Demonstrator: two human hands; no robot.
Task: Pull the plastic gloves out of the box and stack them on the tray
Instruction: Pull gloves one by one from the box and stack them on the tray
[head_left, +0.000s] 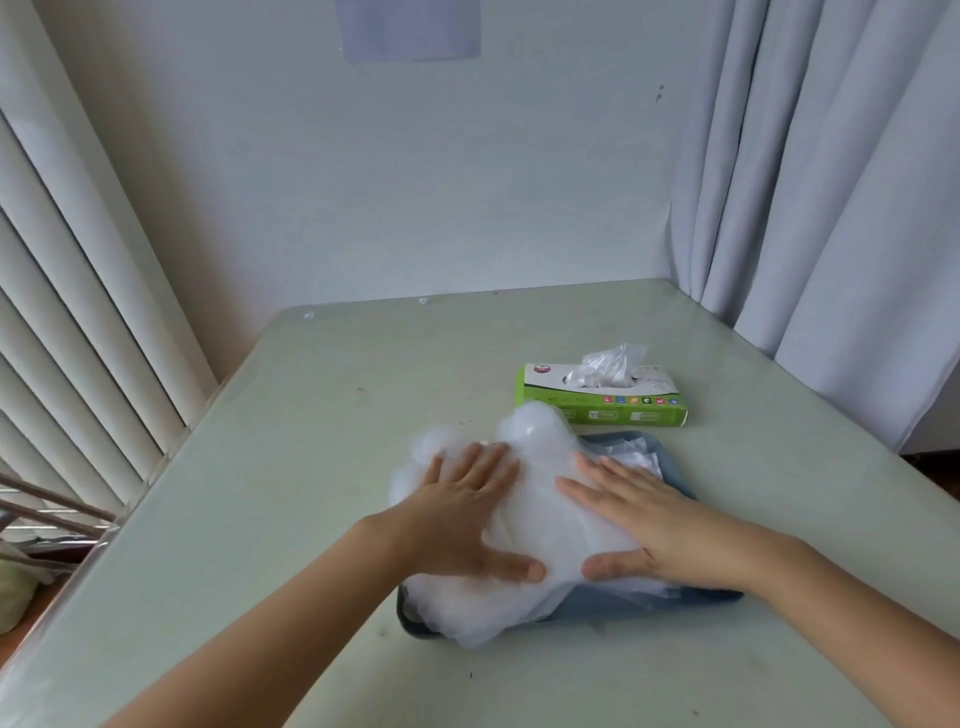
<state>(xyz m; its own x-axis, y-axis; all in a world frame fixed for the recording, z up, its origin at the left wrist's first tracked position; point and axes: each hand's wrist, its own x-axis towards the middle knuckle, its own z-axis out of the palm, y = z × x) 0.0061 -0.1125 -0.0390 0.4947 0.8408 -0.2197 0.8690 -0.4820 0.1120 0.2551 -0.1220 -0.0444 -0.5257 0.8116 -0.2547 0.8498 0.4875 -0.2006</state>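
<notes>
The step in hand looks like the stacking: the left hand (467, 512) and right hand (654, 525) both lie flat and spread, fingers extended, gripping nothing, pressing down a puffy heap of thin, cloudy, crinkled plastic gloves (530, 525) that overflows the left and near rims of the shallow blue-grey tray (644, 605). Just beyond the tray on the pale bench (322, 415) sits the green-and-white cardboard box (602, 402), a crumpled glove tuft (613, 364) poking from its top slot. Next, I judge, one hand must pinch that tuft while the box is steadied; how many gloves remain inside is hidden.
</notes>
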